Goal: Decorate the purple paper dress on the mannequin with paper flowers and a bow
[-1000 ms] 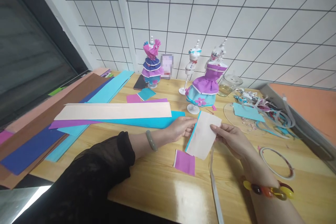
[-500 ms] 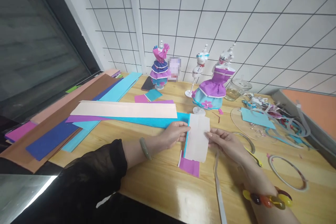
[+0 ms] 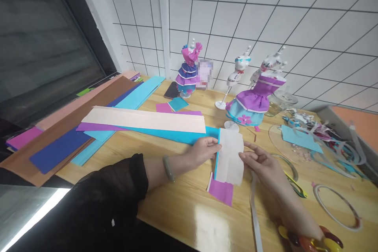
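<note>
Between my two hands is a pale piece of crepe paper [image 3: 230, 157] with a bright blue strip along its left edge. My left hand [image 3: 205, 151] pinches that blue edge between thumb and fingers. On the opposite side, my right hand [image 3: 261, 161] grips the right edge with its thumb in front and fingers behind. A purple paper piece [image 3: 221, 192] with a white edge lies partly under the pale sheet. Behind it, a long cream strip [image 3: 144, 119] rests over blue and purple strips. A narrow white tape [image 3: 255, 216] runs down beside my right wrist.
Dress forms stand at the back: one in a layered paper dress [image 3: 187, 75], a small bare form [image 3: 236, 73], and one in a purple-and-blue dress [image 3: 251, 102]. Brown paper [image 3: 97, 98] and other strips lie left. Yellow scissors [image 3: 297, 187], a tape roll [image 3: 336, 206] and scraps lie right.
The camera view has shifted, so the table's things appear farther right. Both hands still hold the pale paper, whose right edge now looks more curved and wavy.
</note>
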The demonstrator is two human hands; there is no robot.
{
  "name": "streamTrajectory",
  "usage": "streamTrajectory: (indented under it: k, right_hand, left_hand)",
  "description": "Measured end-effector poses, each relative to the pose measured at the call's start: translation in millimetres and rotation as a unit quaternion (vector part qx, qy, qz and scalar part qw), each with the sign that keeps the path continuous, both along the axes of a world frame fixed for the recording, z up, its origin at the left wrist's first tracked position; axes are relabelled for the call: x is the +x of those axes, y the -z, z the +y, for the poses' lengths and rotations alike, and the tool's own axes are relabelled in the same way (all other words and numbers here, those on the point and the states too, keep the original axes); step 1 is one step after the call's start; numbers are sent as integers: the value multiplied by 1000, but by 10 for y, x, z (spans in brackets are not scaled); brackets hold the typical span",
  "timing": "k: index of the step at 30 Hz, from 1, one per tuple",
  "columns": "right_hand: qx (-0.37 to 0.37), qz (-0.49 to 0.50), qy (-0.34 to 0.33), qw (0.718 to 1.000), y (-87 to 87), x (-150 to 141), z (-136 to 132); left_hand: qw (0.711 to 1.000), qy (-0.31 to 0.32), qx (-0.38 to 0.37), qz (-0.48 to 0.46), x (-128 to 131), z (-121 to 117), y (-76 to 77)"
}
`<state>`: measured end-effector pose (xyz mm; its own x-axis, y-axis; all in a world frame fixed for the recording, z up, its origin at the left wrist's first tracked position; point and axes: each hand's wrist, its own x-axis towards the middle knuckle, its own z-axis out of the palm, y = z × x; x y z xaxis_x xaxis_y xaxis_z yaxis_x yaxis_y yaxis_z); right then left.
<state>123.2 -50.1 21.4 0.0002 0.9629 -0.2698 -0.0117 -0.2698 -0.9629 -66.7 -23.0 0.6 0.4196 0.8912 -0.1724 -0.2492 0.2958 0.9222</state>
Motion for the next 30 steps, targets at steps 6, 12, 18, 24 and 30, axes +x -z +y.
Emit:
streamTrajectory:
  k: [6,12,18,24,30]
  right_hand:
    - [42,-25,-3,999,19,-27,-34]
    - [56,-40,14,998,50,-12,-22]
    - [73,-58,22,995,70,-24,-19]
    - [77,-59,19,995,18,-57,-48]
    - [71,-46,17,996,34,-40,-35]
  left_hand:
    - [1000,10,9,-13,0,-5,-13]
    - [1000,8,0,-14,3,-5,-25]
    - [1000,0,15,-8,-3,-2,-9]
    - [1000,-17,25,-1,14,18,98]
    - [999,-32,-7,3,25,10,60]
